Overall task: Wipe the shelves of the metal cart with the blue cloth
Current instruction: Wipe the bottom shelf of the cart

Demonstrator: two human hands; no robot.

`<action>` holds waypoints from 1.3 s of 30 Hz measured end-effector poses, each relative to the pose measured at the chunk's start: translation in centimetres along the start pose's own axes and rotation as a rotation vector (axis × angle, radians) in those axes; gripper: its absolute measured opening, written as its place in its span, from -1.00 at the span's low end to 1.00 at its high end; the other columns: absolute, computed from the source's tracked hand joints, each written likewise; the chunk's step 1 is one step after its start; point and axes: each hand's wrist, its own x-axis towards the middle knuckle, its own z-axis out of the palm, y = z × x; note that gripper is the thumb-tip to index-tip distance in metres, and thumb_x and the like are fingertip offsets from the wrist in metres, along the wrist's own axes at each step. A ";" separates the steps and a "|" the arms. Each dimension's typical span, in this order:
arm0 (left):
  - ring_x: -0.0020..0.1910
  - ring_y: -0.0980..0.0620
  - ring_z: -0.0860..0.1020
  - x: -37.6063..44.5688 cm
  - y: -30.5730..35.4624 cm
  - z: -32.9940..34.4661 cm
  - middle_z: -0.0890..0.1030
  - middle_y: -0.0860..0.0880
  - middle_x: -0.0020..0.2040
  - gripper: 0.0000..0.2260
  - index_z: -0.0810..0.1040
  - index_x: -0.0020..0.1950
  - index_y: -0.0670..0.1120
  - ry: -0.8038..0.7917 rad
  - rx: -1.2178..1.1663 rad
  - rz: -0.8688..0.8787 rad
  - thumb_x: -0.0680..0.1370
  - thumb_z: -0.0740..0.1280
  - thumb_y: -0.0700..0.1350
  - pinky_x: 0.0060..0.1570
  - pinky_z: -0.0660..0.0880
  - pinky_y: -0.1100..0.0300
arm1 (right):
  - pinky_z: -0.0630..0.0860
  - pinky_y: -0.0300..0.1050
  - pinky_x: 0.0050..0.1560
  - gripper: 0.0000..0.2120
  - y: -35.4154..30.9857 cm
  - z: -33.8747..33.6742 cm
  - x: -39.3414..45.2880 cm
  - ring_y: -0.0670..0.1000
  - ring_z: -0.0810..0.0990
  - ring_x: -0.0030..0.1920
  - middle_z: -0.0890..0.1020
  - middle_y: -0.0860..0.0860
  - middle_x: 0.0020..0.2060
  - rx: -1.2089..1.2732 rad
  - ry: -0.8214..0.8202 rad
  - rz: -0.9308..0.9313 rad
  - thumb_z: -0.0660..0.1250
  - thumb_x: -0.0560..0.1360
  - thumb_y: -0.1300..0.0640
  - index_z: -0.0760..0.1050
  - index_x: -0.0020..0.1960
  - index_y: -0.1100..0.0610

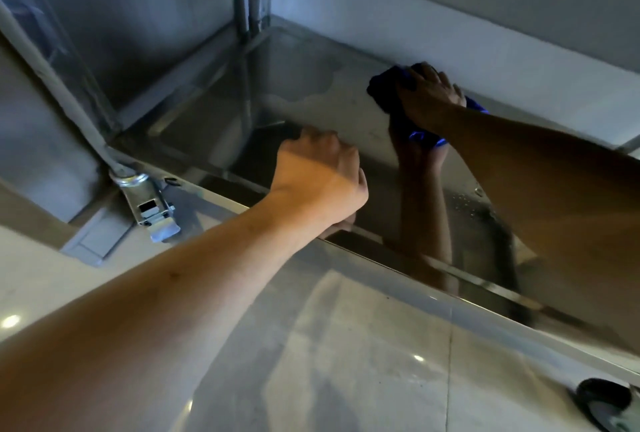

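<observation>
Operator: Which step is being carried out?

Technician: The wiping pass on the low, mirror-bright stainless steel shelf (304, 92) of the metal cart. The right hand (427, 96) is pressing down on the crumpled dark blue cloth (384, 87), fingers spread flat over it, not curled round it. The cloth is lying under and just ahead of that hand, close to the shelf's far edge by the pale wall (485, 47).

Operator: And the left hand?

Technician: The left hand (322, 175) is bracing on the shelf's near raised rim (460, 272), fingers curled. Whether they are actually gripping the lip cannot be told; the fingertips are hidden.

Operator: What is the next move calling for?

Technician: Judging from the surface, a hazy wet patch (322, 85) is lying to the left of the cloth hand, and water droplets (465, 203) are sitting nearer the person, beneath the right forearm. The cloth is likely needing to sweep across both zones, with steady downward pressure and the brace maintained.
</observation>
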 end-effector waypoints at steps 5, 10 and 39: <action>-0.17 -0.05 0.47 1.2 0.0 0.1 0.50 -0.06 -0.15 -0.76 0.40 -0.32 -0.05 -0.084 -0.045 -0.061 0.48 0.21 0.06 -0.30 0.38 0.14 | 0.02 0.15 0.60 -0.47 -1.1 0.1 -6.5 0.08 0.07 0.63 0.13 -0.07 0.65 -0.010 -0.017 -0.084 -0.03 0.69 -0.23 0.15 0.63 -0.15; 0.09 -0.17 0.54 2.3 0.2 -1.0 0.58 -0.12 0.09 -0.53 0.63 0.01 -0.08 -0.199 -0.140 -0.235 0.41 0.01 0.08 0.00 0.43 0.01 | -0.06 0.09 0.61 -0.47 -1.2 0.1 -14.7 0.06 0.01 0.64 0.07 -0.12 0.66 0.027 -0.032 -0.153 -0.05 0.68 -0.26 0.11 0.63 -0.21; 0.35 -0.15 0.41 4.0 10.0 0.4 0.48 -0.10 0.38 -0.57 0.45 0.42 -0.04 -0.258 -0.302 -0.075 0.65 0.10 0.14 0.32 0.37 -0.13 | -0.03 0.12 0.61 -0.42 9.1 -1.4 -16.3 0.12 0.05 0.64 0.10 -0.07 0.66 -0.060 -0.001 -0.074 -0.08 0.67 -0.31 0.09 0.64 -0.16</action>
